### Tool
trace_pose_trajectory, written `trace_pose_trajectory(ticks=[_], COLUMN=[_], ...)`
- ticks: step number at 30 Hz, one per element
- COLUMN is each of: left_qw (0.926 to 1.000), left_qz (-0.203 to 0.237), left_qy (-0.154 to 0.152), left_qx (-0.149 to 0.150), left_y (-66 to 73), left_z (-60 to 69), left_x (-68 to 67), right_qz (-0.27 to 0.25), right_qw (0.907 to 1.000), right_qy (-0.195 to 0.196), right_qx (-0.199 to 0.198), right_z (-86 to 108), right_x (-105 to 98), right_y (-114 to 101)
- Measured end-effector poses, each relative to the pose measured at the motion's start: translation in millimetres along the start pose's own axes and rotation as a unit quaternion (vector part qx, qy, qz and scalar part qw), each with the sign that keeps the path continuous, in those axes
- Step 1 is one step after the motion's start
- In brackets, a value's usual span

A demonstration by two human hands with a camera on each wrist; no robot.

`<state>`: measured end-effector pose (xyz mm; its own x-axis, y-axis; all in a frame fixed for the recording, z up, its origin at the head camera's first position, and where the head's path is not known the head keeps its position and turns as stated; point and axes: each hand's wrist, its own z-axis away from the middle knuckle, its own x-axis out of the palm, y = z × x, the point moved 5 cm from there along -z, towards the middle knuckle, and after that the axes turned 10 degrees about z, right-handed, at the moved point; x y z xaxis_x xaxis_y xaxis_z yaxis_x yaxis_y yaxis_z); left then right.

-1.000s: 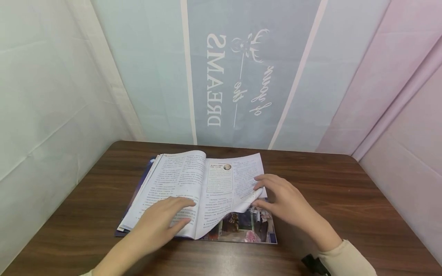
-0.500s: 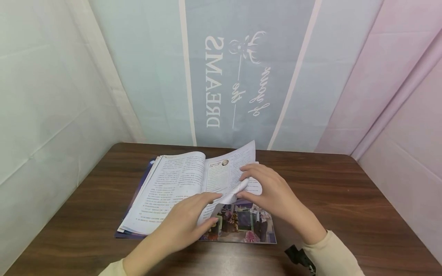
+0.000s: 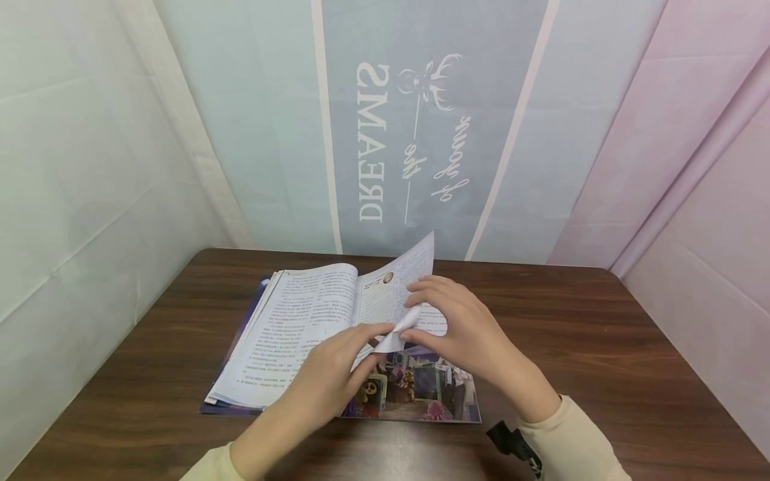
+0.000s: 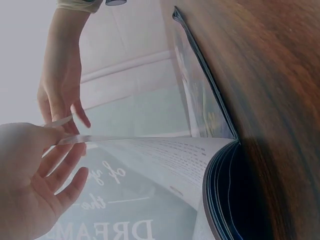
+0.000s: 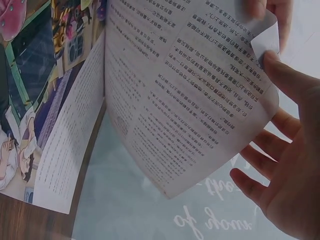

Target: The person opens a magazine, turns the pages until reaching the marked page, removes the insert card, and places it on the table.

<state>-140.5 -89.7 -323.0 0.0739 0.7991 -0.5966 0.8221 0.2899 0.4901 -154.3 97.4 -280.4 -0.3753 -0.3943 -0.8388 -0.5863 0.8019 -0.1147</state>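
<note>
An open magazine (image 3: pixel 289 334) lies on the table, its printed left-hand pages flat. One page (image 3: pixel 412 264) on the right side is lifted and bent up, its near corner folded over. My right hand (image 3: pixel 460 324) pinches this page near its outer edge; in the right wrist view, the thumb presses one face with fingers behind. My left hand (image 3: pixel 331 364) pinches the lower part of the same page, close to the right fingertips. In the left wrist view, the left hand (image 4: pixel 30 180) holds the page's edge. Below the raised page shows a colourful picture page (image 3: pixel 421 387).
The dark wood-grain table (image 3: pixel 601 347) extends around the magazine. Behind it hangs a pale curtain (image 3: pixel 421 133) with mirrored lettering. A black object (image 3: pixel 511 441) sits by the right sleeve.
The right hand has moved left, lifting the page higher. The left hand has come off the left-hand page, moved right and taken hold of the lifted page.
</note>
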Motion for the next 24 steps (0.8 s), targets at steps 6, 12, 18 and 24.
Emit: trace_pose_trajectory(ticks=[6,12,18,24], left_qw=[0.9994,0.9969,0.9928,0.9856], left_qz=[-0.014,-0.040,-0.065,-0.080], left_qy=[0.022,0.043,0.056,0.038], left_qx=[-0.021,-0.052,-0.083,-0.144], left_y=[-3.3,-11.1,-18.8,-33.2], left_z=[1.7,5.0,15.1,30.4], left_x=[-5.1,-8.8,-15.3,-24.5], right_qz=[-0.004,-0.017,-0.007,0.010], right_qw=[0.9999,0.9992,0.9996,0.9995], right_qy=[0.007,0.036,0.027,-0.007], right_qx=[0.008,0.000,0.009,0.028], right_z=[-1.3,-0.3,4.2,14.2], right_x=[-1.7,-5.9,-3.8,1.8], right_y=[-1.9,-4.2,-0.4,9.7])
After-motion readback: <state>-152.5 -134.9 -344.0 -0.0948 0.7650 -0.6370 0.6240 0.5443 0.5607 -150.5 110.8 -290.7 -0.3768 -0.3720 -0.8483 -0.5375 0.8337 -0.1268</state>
